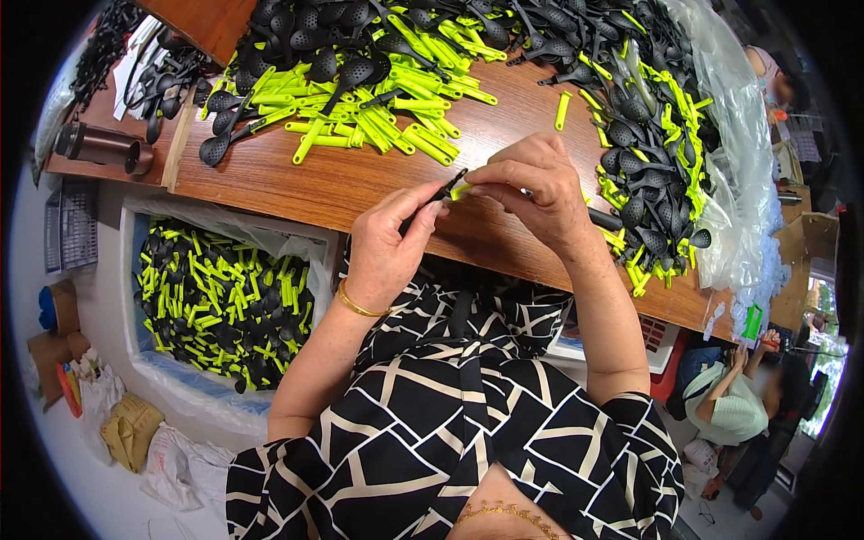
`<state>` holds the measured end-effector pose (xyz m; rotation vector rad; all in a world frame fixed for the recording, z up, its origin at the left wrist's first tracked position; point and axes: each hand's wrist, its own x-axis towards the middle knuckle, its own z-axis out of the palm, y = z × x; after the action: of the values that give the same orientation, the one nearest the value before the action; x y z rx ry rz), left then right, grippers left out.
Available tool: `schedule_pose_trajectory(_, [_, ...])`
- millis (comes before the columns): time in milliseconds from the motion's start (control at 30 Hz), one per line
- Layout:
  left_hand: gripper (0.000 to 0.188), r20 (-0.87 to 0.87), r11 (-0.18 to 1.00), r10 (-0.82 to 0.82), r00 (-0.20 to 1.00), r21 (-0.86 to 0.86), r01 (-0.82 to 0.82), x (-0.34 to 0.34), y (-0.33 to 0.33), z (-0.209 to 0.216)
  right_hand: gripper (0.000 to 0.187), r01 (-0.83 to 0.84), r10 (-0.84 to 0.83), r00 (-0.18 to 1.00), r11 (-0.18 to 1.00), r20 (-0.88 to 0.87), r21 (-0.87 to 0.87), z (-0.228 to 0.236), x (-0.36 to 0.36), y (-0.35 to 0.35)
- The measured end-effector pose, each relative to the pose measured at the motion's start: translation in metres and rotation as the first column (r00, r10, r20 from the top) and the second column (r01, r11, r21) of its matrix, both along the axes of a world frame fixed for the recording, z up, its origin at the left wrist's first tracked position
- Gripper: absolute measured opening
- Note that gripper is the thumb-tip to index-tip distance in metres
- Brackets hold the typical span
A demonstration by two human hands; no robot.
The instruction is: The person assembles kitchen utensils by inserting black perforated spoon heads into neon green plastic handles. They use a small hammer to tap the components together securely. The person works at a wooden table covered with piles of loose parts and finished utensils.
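Over the near part of the brown table, my two hands meet. My left hand (387, 238), a gold bangle at its wrist, is closed with thumb and fingers pinching the dark stem of a black spoon (447, 185); most of that spoon is hidden by the hand. My right hand (535, 189) is closed on a lime-green handle (460, 193), of which only a short end shows against the black stem. Whether the two pieces are joined I cannot tell. Beyond my hands lies a heap of loose lime-green handles (396, 112), with black perforated spoons (351, 72) on and behind it.
On the right of the table (522, 108) runs another pile of black spoons (634, 184) and green handles, beside clear plastic sheeting (724, 180). Down left stands a lined bin (135, 315) full of green-and-black pieces. A brown cylinder (103, 148) lies at left. Another person (729, 400) sits far right.
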<state>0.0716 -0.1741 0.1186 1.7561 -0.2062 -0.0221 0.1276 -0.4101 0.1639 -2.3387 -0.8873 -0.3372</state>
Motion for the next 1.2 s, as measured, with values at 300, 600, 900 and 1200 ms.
schedule_pose_trajectory(300, [0.029,0.06,0.997,-0.035,0.998,0.071,0.03,-0.003,0.003,0.003,0.022,-0.027,0.027,0.999,1.0,-0.045,0.009,0.007,-0.001,0.005])
schedule_pose_trajectory(600, [0.028,-0.445,0.917,-0.342,0.828,-0.352,0.189,-0.033,0.026,-0.006,0.026,-0.169,0.196,0.974,0.962,0.111,-0.217,-0.013,-0.022,0.007])
schedule_pose_trajectory(900, [0.026,-0.659,0.883,-0.242,0.713,-0.453,-0.119,-0.06,0.039,-0.053,0.027,-0.259,0.276,0.959,0.944,0.059,-0.203,-0.058,-0.026,0.038])
schedule_pose_trajectory(1200, [0.025,-0.66,0.915,-0.131,0.74,-0.368,-0.165,-0.063,0.024,-0.035,0.016,0.004,-0.009,0.997,0.998,-0.079,-0.057,-0.051,0.038,0.045])
